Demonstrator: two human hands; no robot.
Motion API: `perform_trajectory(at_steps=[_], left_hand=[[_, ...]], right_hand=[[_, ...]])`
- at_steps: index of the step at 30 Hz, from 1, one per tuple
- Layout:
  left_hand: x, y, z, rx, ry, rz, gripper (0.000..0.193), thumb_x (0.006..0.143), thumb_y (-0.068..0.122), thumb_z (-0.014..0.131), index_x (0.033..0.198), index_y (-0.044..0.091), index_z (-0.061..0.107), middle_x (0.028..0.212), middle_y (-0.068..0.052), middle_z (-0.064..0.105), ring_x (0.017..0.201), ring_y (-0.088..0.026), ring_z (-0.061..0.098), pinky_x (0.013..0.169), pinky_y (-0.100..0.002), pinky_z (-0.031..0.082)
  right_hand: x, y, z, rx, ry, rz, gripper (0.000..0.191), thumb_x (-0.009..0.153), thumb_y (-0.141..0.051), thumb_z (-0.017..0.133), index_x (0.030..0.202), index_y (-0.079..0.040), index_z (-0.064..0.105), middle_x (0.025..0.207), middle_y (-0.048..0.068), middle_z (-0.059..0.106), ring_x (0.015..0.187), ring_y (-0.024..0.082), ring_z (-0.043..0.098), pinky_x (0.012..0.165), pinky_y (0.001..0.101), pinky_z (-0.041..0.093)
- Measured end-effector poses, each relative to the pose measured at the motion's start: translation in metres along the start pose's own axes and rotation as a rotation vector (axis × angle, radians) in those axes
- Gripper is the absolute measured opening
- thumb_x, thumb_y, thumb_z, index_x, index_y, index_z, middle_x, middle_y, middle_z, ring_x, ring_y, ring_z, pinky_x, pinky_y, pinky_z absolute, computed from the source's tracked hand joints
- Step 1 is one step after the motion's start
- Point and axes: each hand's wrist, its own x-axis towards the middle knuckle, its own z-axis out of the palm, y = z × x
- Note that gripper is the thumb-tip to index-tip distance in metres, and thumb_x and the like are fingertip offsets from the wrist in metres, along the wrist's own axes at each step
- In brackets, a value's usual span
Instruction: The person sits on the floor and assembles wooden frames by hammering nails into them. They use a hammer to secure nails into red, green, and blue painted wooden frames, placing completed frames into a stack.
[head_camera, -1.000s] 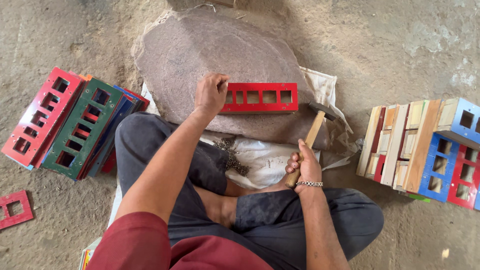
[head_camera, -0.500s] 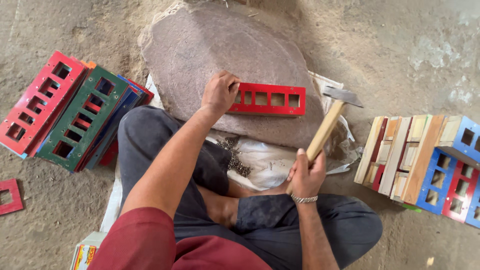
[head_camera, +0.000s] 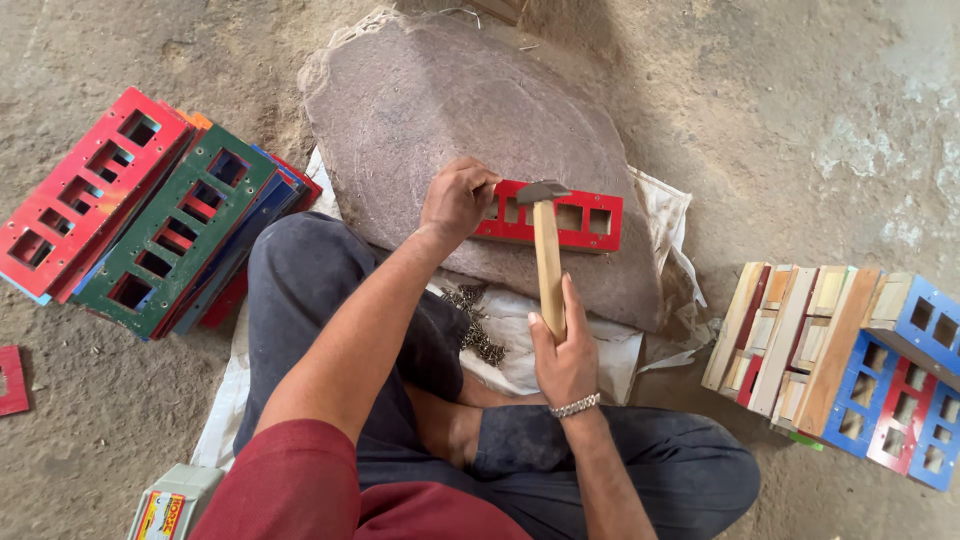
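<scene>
**Hammer head on the red frame at the stone slab**

Nearest to the camera, the right hand is closed around the wooden handle of the hammer. In front of the crossed legs, a small heap of dark nails lies on a white cloth. Further out, the left hand grips the left end of a red frame with square openings, which stands on its edge on the flat stone slab. The metal hammer head rests at the top edge of this frame, just beside the left fingers. To the left lies a stack of red, green and blue panels; to the right, a row of wooden and coloured frames.
</scene>
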Motion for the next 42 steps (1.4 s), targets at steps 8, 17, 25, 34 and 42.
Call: perform_trajectory(at_steps=[8, 17, 25, 34, 42], left_hand=[[0.002, 0.009, -0.002, -0.055, 0.021, -0.148, 0.024, 0.085, 0.003, 0.075, 0.105, 0.009, 0.062, 0.092, -0.009, 0.073, 0.089, -0.029, 0.072, 0.079, -0.041, 0.057], [0.001, 0.013, -0.005, -0.095, 0.038, -0.140, 0.029, 0.086, 0.002, 0.074, 0.106, 0.008, 0.055, 0.094, -0.010, 0.074, 0.091, -0.032, 0.072, 0.079, -0.043, 0.057], [0.003, 0.012, -0.001, -0.093, -0.030, -0.237, 0.026, 0.090, 0.005, 0.073, 0.106, 0.009, 0.053, 0.093, -0.008, 0.073, 0.089, -0.027, 0.074, 0.077, -0.038, 0.059], [0.001, 0.012, -0.003, -0.119, 0.032, -0.196, 0.027, 0.088, 0.002, 0.074, 0.104, 0.009, 0.054, 0.092, -0.008, 0.073, 0.085, -0.027, 0.075, 0.074, -0.039, 0.060], [0.002, 0.015, -0.003, -0.207, 0.060, -0.152, 0.030, 0.086, 0.000, 0.073, 0.106, 0.008, 0.053, 0.092, -0.008, 0.074, 0.085, -0.025, 0.075, 0.073, -0.036, 0.060]], right_hand=[[0.024, -0.014, 0.001, -0.094, -0.112, 0.068, 0.069, 0.095, -0.028, 0.066, 0.157, -0.016, 0.038, 0.139, 0.023, 0.062, 0.115, 0.041, 0.068, 0.090, 0.0455, 0.057], [0.034, -0.020, 0.007, -0.121, -0.119, 0.042, 0.068, 0.095, -0.029, 0.067, 0.157, -0.019, 0.040, 0.133, 0.022, 0.066, 0.111, 0.041, 0.069, 0.088, 0.0468, 0.057], [0.034, -0.020, 0.007, -0.129, -0.059, 0.029, 0.068, 0.096, -0.028, 0.066, 0.158, -0.020, 0.038, 0.131, 0.022, 0.067, 0.105, 0.040, 0.072, 0.084, 0.0454, 0.060], [0.032, -0.020, 0.007, -0.121, -0.052, 0.025, 0.067, 0.096, -0.028, 0.068, 0.157, -0.021, 0.041, 0.131, 0.024, 0.068, 0.107, 0.040, 0.072, 0.084, 0.0455, 0.060], [0.028, -0.018, 0.015, -0.143, -0.139, 0.188, 0.070, 0.095, -0.027, 0.068, 0.158, -0.019, 0.041, 0.126, 0.021, 0.070, 0.102, 0.040, 0.073, 0.083, 0.0452, 0.059]])
